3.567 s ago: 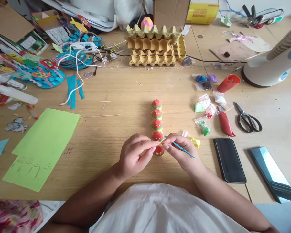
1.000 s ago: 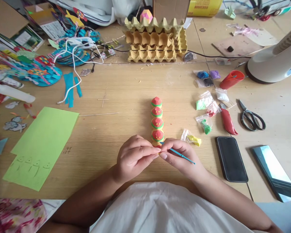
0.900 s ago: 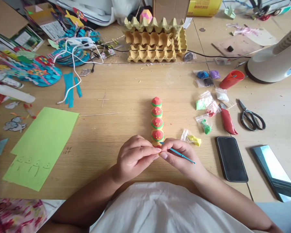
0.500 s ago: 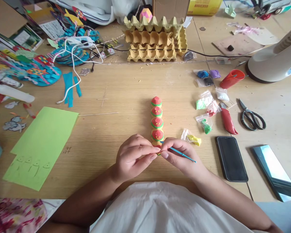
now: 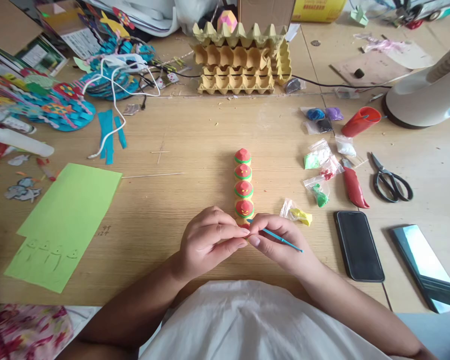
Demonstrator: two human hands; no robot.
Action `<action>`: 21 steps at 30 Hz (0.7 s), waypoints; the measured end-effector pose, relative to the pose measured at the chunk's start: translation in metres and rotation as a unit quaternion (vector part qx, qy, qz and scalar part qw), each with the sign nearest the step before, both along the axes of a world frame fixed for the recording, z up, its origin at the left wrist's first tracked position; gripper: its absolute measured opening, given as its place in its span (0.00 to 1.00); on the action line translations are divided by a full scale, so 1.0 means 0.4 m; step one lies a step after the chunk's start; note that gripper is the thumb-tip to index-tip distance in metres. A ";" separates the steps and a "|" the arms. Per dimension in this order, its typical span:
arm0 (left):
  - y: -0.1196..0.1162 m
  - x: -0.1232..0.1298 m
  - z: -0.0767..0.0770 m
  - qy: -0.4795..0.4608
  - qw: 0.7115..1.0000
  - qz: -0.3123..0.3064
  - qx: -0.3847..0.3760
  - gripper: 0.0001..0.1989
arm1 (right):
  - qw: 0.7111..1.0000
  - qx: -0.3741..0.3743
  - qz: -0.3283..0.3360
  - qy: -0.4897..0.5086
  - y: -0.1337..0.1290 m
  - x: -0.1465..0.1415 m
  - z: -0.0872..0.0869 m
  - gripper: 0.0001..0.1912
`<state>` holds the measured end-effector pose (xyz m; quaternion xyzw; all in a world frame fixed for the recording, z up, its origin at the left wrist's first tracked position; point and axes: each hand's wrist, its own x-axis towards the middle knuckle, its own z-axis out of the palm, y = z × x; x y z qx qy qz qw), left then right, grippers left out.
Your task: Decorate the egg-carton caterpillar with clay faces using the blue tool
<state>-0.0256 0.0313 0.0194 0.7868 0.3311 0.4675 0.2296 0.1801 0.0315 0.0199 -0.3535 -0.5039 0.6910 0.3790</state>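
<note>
Several red domes with green rims and yellow marks form a row of egg-carton cups running away from me. At its near end my left hand has its fingers pressed together, and whatever is between them is too small to name. My right hand grips a thin blue tool that slants down to the right. The fingertips of both hands meet over the nearest cup, which they mostly hide. Right of the row lies a bag with yellow clay.
Clay bags, a red knife, black scissors, a red cup and two phones lie to the right. Green paper is at the left. Egg cartons stand at the back.
The view has shifted slightly. Both hands stay together at the near end of the row, and their fingertips now cover more of the nearest cup. At the left edge, a hand with blue paper has left view.
</note>
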 end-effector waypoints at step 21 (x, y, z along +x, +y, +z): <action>0.001 0.003 0.006 -0.007 1.000 0.004 0.019 0.09 | 1.000 -0.009 0.013 0.004 0.001 0.001 -0.007 0.08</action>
